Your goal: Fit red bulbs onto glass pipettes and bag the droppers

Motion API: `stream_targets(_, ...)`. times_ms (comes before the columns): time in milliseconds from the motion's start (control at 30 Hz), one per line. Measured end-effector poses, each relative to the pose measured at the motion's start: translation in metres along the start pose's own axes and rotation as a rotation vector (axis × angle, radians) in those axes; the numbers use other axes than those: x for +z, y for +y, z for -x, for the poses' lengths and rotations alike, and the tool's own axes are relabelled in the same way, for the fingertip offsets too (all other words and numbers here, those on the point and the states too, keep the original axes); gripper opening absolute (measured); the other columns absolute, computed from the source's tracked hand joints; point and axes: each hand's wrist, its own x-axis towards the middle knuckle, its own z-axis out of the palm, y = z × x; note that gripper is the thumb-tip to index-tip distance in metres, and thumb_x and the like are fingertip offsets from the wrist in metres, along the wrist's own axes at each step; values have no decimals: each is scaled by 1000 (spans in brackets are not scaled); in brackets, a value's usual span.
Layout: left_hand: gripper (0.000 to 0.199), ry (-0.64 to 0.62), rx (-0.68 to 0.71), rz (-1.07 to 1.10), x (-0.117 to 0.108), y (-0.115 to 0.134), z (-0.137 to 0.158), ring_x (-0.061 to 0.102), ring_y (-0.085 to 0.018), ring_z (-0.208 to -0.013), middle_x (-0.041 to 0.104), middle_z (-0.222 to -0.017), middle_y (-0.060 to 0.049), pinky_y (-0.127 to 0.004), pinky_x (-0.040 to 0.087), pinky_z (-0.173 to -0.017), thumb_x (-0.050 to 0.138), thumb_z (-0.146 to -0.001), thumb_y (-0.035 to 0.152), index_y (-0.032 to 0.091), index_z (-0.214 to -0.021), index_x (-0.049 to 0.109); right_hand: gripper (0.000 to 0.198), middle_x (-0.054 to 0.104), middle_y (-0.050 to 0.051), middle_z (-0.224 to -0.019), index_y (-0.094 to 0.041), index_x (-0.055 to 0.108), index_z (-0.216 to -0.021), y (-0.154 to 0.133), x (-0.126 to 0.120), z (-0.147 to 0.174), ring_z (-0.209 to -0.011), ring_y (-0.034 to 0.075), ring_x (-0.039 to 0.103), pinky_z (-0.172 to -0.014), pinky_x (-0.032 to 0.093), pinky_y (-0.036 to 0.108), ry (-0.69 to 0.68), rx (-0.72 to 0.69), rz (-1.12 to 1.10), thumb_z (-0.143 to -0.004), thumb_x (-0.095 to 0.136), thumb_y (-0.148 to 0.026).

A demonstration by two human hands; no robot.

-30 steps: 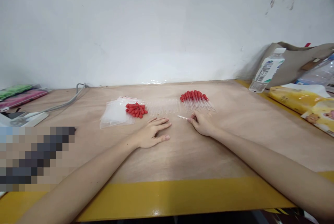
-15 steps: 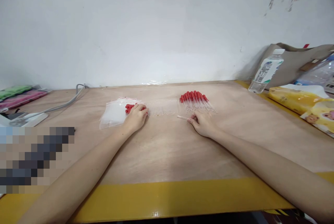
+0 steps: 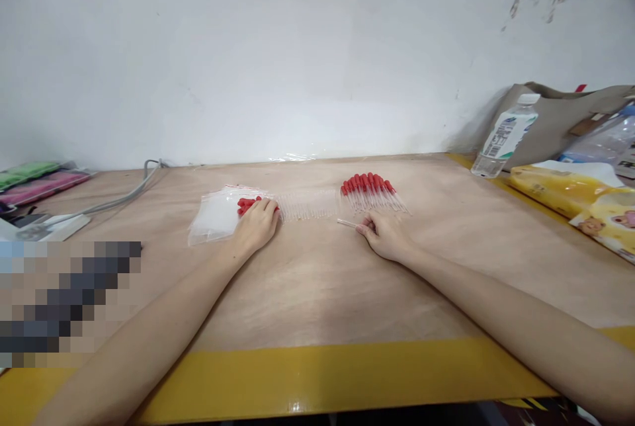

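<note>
So, clear bags [image 3: 211, 219] are lying flat on my desk [image 3: 322, 294], red bulbs [image 3: 247, 204] bunching at their right side. My left grip [image 3: 256, 222] is resting over those; can't tell if it's clamping any. Clear tubes [image 3: 312, 204] are lying in a row, probably for easy grabbing. My right grip [image 3: 381, 235] is pinching one tube [image 3: 346, 222], likely leaving its left end free, red-topped tubes [image 3: 366, 183] sitting just behind.

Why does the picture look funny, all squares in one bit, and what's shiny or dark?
Head view: a patch at lower left is pixelated, hiding what's there; head view: the yellow strip shines near its middle, dimmer just right; head view: the clear tubes look faint.
</note>
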Motion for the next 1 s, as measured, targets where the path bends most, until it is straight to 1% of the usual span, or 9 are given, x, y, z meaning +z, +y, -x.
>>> stream_targets(100, 23, 19, -19, 9, -3, 1, 1, 54, -25, -85, 57, -87, -10, -37, 44, -72, 30, -90, 26, 16, -93, 51, 16, 59, 3, -72, -18, 55, -72, 0, 0, 0, -68, 16, 51, -63, 33, 28, 1, -9, -13, -79, 50, -30)
stream_targets(200, 21, 85, 3, 57, -8, 5, 1, 52, -25, -89, 57, -89, -10, -38, 41, -78, 32, -90, 28, 17, -90, 51, 15, 59, 3, -71, -18, 54, -71, 1, 1, -1, -68, 16, 51, -63, 33, 28, 8, -7, -11, -79, 50, -30)
stream_targets(333, 18, 152, -23, 356, -19, 26, 5, 53, -20, -84, 58, -88, -7, -34, 43, -76, 35, -90, 28, 17, -92, 49, 11, 59, 4, -73, -18, 52, -74, 3, 2, -1, -70, 17, 52, -64, 35, 28, 61, -8, -68, -80, 47, -26)
stream_targets(433, 17, 61, 43, 613, -26, 50, 10, 57, -17, -82, 61, -90, -6, -31, 45, -74, 36, -89, 25, 17, -97, 49, 9, 59, 4, -75, -18, 50, -79, 4, 2, 0, -69, 17, 53, -63, 38, 28, 100, -13, -179, -81, 44, -24)
stream_targets(567, 16, -178, 260, 807, -29, 69, 17, 58, -16, -93, 62, -100, -6, -31, 46, -80, 37, -86, 17, 18, -89, 52, 12, 61, 5, -81, -17, 52, -88, 4, 1, 1, -75, 17, 55, -68, 41, 28, 138, -65, -237, -82, 43, -21)
stream_targets(633, 12, -241, 285, 825, -27, 70, 19, 59, -17, -94, 62, -104, -6, -29, 47, -73, 41, -83, 16, 18, -85, 52, 18, 61, 7, -88, -16, 54, -94, 3, 1, 2, -82, 18, 55, -73, 41, 30, 153, -119, -208, -83, 41, -20)
stream_targets(733, 10, -238, 224, 821, -25, 71, 20, 61, -19, -90, 63, -105, -7, -28, 49, -65, 49, -80, 21, 18, -89, 52, 22, 60, 8, -94, -17, 56, -96, 2, 1, 3, -87, 18, 54, -78, 41, 30, 152, -184, -152, -85, 37, -19)
stream_targets(900, 36, -138, 138, 750, -20, 76, 15, 58, -22, -99, 60, -112, -10, -35, 48, -79, 55, -79, 34, 17, -111, 53, 21, 59, 8, -91, -16, 56, -91, -1, -1, 4, -84, 19, 54, -75, 40, 31, 116, -201, -118, -85, 36, -19)
stream_targets(1000, 27, -170, 175, 732, -16, 79, 13, 53, -22, -109, 58, -118, -9, -36, 44, -88, 50, -84, 33, 20, -104, 62, 17, 60, 6, -85, -17, 53, -90, -1, -1, 5, -78, 18, 54, -71, 40, 30, 121, -221, -174, -86, 37, -20)
